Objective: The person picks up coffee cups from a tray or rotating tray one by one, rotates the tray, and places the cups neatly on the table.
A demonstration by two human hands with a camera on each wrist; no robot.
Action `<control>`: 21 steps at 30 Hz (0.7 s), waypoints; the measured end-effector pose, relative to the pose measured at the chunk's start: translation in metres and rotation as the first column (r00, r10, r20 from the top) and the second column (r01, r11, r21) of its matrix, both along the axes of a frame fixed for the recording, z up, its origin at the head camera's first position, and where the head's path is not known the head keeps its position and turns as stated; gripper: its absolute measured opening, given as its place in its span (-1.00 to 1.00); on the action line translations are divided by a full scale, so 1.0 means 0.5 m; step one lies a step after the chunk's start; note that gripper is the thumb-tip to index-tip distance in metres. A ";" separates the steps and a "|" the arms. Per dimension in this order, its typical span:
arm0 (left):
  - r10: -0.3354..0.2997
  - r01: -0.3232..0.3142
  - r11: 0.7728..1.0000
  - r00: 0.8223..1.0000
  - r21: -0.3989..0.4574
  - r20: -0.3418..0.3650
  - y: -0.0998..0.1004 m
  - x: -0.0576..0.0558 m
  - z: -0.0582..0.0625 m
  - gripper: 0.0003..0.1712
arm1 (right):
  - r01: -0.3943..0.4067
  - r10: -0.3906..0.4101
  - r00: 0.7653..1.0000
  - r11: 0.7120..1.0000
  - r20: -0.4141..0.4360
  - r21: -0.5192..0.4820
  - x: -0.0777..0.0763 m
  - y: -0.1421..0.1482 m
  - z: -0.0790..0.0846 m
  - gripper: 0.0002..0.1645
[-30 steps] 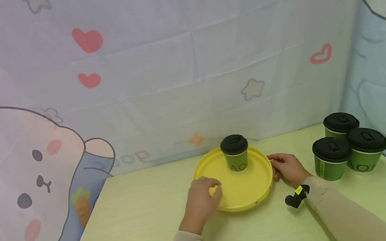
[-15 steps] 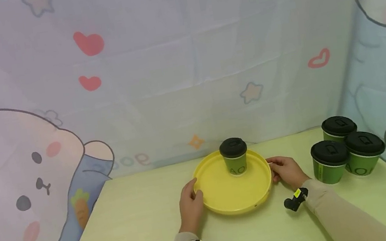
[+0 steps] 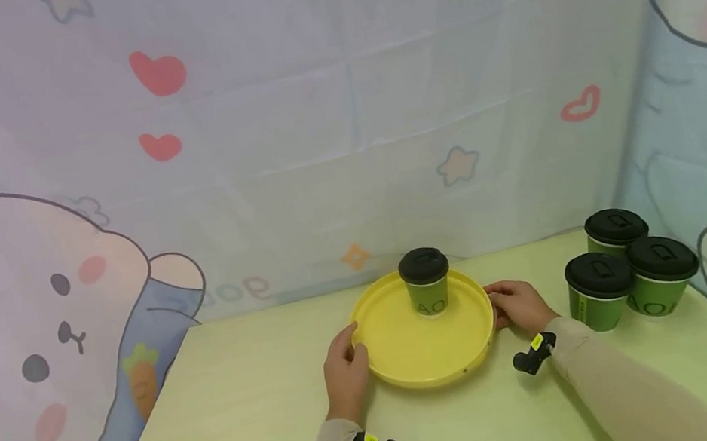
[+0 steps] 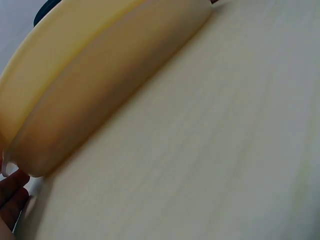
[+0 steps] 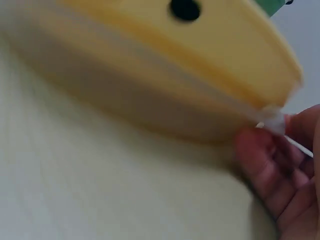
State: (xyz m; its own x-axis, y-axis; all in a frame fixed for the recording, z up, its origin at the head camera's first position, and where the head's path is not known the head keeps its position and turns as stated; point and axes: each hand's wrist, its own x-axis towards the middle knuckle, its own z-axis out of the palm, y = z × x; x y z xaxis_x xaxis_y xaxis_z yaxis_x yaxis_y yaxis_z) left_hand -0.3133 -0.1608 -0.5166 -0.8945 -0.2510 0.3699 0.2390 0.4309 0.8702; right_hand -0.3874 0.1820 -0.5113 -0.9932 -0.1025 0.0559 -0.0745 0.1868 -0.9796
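Note:
A round yellow tray (image 3: pixel 424 351) lies on the table. On it, toward the back, stands a green paper cup (image 3: pixel 428 293) with a black lid. My left hand (image 3: pixel 347 374) grips the tray's left rim; in the left wrist view its fingers (image 4: pixel 15 192) reach under the edge. At the opposite side my right hand (image 3: pixel 522 306) holds the right rim. The right wrist view shows its curled fingers (image 5: pixel 260 160) at a small tab on the tray's side (image 5: pixel 125 95).
Three more lidded green cups (image 3: pixel 603 301) stand close together on the right of the pale table (image 3: pixel 233 421). A cartoon-printed cloth (image 3: pixel 309 105) hangs behind the table, and another printed cloth (image 3: pixel 679 149) hangs at the right side.
My left hand has come off the area above the tray and moved left to grip its left rim. The right hand stays at the right rim, and the cup stays put.

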 end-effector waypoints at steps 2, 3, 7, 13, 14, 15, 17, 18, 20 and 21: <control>0.000 0.000 1.000 1.000 0.003 -0.005 0.001 -0.005 -0.001 -0.52 | 0.031 -0.030 1.000 0.998 -0.005 0.059 -0.004 -0.002 0.025 -0.56; -0.006 0.006 1.000 1.000 0.005 -0.008 0.001 -0.007 -0.001 -0.51 | 0.051 -0.050 0.999 0.994 -0.022 0.093 -0.007 -0.003 0.039 -0.56; -0.013 0.013 1.000 1.000 0.001 -0.010 0.003 -0.010 -0.005 -0.50 | 0.145 -0.094 0.978 0.948 -0.188 0.283 -0.023 -0.014 0.108 -0.54; 0.011 -0.011 1.000 1.000 0.012 0.012 0.000 -0.006 -0.006 -0.50 | 0.015 0.158 0.932 0.881 -0.325 0.472 -0.041 -0.070 0.225 -0.52; 0.012 -0.012 1.000 1.000 0.012 0.014 0.000 -0.007 -0.006 -0.50 | -0.025 0.214 0.923 0.863 -0.320 0.505 -0.041 -0.080 0.241 -0.50; 0.013 -0.014 1.000 1.000 0.013 0.018 0.000 -0.008 -0.005 -0.50 | -0.059 0.267 0.911 0.839 -0.314 0.541 -0.042 -0.090 0.254 -0.48; 0.015 -0.015 1.000 1.000 0.008 0.019 -0.001 -0.009 -0.005 -0.50 | -0.121 0.353 0.893 0.785 -0.279 0.608 -0.039 -0.110 0.276 -0.42; 0.017 -0.017 1.000 1.000 0.005 0.017 -0.001 -0.009 -0.005 -0.50 | -0.137 0.391 0.881 0.752 -0.268 0.645 -0.041 -0.119 0.281 -0.40; 0.017 -0.017 1.000 1.000 0.004 0.018 -0.001 -0.006 -0.004 -0.50 | -0.151 0.439 0.865 0.691 -0.244 0.707 -0.040 -0.135 0.289 -0.35; 0.017 -0.017 1.000 1.000 0.002 0.015 -0.002 -0.005 -0.003 -0.50 | -0.152 0.459 0.856 0.664 -0.238 0.732 -0.041 -0.142 0.291 -0.35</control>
State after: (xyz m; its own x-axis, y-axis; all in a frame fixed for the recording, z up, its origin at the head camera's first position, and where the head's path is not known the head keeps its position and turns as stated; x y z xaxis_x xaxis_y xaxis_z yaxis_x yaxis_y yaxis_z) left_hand -0.3155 -0.1618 -0.5182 -0.8958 -0.2668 0.3555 0.2184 0.4325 0.8748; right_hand -0.4077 0.1110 -0.3656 -0.8069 -0.5568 0.1974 -0.5762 0.6682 -0.4706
